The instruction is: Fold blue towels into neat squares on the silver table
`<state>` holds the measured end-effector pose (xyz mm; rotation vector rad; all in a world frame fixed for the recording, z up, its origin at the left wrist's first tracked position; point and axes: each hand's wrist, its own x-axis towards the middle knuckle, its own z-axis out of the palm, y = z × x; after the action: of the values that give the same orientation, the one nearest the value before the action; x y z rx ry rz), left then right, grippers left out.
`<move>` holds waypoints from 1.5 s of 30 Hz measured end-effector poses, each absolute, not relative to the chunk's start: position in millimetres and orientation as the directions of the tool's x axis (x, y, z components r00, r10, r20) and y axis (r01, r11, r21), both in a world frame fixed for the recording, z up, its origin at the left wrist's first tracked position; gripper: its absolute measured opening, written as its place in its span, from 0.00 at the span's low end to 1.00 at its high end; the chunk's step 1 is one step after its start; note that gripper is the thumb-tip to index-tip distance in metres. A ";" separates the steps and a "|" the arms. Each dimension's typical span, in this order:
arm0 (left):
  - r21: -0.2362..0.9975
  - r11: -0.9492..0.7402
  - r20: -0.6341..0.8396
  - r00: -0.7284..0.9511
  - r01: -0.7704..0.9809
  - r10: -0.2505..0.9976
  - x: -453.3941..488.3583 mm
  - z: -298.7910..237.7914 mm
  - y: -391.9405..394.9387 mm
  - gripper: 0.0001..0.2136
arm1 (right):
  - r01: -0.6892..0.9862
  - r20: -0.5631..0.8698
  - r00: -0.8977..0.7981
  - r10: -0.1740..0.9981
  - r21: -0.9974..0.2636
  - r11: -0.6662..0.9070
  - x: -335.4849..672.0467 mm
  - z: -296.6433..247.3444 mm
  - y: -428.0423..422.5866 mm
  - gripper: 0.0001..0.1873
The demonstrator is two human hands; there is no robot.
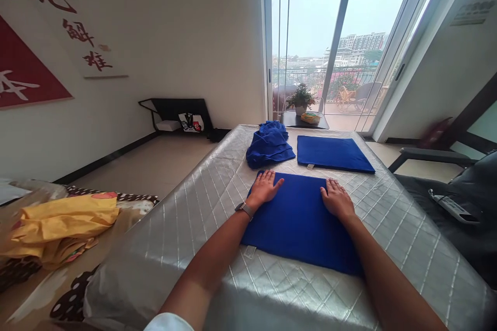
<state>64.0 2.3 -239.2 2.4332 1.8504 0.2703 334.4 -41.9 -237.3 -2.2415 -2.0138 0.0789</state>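
Observation:
A flat rectangle of blue cloth (301,222) lies in front of me on a quilted mattress (194,232) with a silvery cover. My left hand (265,187) rests on its far left corner, palm down, thumb spread to the right. On the far right corner lies my right hand (337,197), also flat with fingers stretched out. A small white tag (250,252) sticks out at the near left edge. Beyond it, to the right, is a second flat blue cloth (334,153) with a tag. A crumpled heap of blue cloth (269,146) sits at the far left.
Left of the mattress, a yellow cloth (66,222) lies on patterned bedding. A black chair (438,191) with a power strip (454,207) on it stands at the right. Behind the mattress are a small table with a potted plant (301,99) and a sliding glass door (310,26).

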 end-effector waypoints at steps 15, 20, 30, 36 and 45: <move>0.198 -0.227 0.142 0.201 0.954 0.969 44.8 -243.9 1.2 0.40 | 0.991 0.060 0.124 0.991 -0.051 -0.121 333.8 -234.8 -44.1 0.35; 0.190 -0.225 0.141 0.201 0.956 0.969 45.8 -243.1 0.7 0.40 | 0.995 0.042 0.093 0.995 0.024 -0.094 334.3 -235.5 -62.5 0.34; 0.131 -0.248 0.227 0.214 0.960 0.950 46.8 -231.5 -8.2 0.36 | 0.997 0.077 0.060 0.995 -0.054 -0.056 330.5 -249.7 -92.8 0.35; 0.129 -0.519 0.241 0.481 0.845 0.843 104.8 -221.5 -44.1 0.32 | 0.996 0.091 0.062 0.994 -0.065 -0.056 327.4 -247.8 -93.2 0.35; 0.182 -0.677 0.193 0.649 0.713 0.735 192.5 -236.1 -80.8 0.33 | 0.999 0.096 0.020 0.995 -0.031 -0.017 332.7 -252.8 -95.3 0.33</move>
<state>192.5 -80.8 -236.1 2.7707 1.2194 0.3859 332.7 -95.3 -252.8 -2.1779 -2.1371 -0.0708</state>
